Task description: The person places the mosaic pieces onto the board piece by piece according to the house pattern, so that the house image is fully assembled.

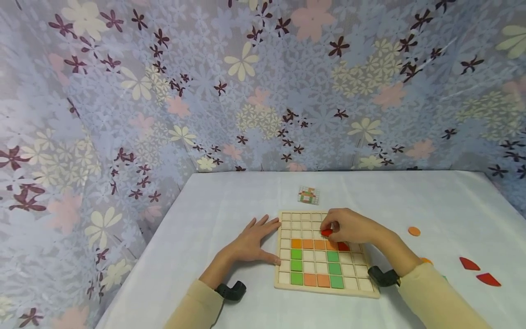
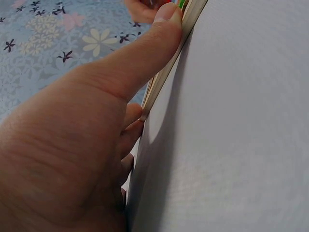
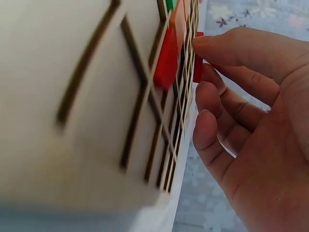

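A wooden grid board point(image 1: 328, 290) lies on the white table. My left hand point(image 1: 251, 242) rests flat at its left side, fingers spread, with thumb and fingertips touching the edge. Over the board's upper right cells, my right hand point(image 1: 352, 226) pinches a red piece point(image 3: 198, 67) between thumb and fingers; its full outline is hidden. Just below that hand, a row holds an orange square point(image 1: 296, 243), light orange tiles point(image 1: 313, 245) and a red tile point(image 1: 343, 247). Bright green squares point(image 1: 296, 265) and darker green squares point(image 1: 334, 268) form two columns, with light orange tiles point(image 1: 316, 280) between their lower ends.
A small printed pattern card point(image 1: 308, 195) lies behind the board. To the right are an orange disc point(image 1: 414, 231) and two red quarter-circle pieces point(image 1: 469, 263). Another orange piece point(image 1: 426, 261) is partly hidden by the right sleeve. Flowered cloth point(image 1: 263, 91) hangs behind the table.
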`<control>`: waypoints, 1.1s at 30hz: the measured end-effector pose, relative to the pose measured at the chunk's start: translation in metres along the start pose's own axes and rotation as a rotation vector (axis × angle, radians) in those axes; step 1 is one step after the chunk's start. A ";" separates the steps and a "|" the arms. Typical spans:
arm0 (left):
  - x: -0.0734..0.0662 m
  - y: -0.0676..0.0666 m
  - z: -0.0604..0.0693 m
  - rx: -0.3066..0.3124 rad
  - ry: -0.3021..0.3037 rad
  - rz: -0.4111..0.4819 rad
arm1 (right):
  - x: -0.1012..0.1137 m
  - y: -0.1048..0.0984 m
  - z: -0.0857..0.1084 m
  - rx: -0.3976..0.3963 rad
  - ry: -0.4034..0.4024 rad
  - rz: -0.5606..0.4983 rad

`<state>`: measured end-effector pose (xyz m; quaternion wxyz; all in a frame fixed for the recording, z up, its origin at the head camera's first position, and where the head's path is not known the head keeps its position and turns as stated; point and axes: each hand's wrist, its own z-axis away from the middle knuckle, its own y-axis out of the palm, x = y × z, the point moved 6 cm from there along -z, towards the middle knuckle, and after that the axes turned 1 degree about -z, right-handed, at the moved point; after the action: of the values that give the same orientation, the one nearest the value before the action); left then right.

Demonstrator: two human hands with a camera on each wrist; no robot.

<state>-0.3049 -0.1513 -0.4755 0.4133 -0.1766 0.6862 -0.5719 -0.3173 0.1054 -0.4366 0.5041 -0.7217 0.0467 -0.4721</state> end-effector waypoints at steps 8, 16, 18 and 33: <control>0.000 0.004 -0.002 -0.003 -0.004 -0.021 | 0.014 0.011 -0.010 0.034 -0.017 0.022; 0.001 0.003 0.000 -0.004 -0.005 -0.017 | 0.029 0.022 -0.026 0.042 -0.043 0.049; 0.001 0.003 0.001 -0.003 -0.010 -0.015 | 0.032 0.026 -0.030 0.052 -0.041 0.053; 0.002 0.002 0.002 0.005 -0.010 -0.005 | 0.062 0.045 -0.054 0.077 -0.117 0.122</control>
<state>-0.3042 -0.1532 -0.4783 0.4157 -0.1798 0.6823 -0.5739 -0.3039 0.0130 -0.4295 0.5612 -0.7238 0.0429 -0.3992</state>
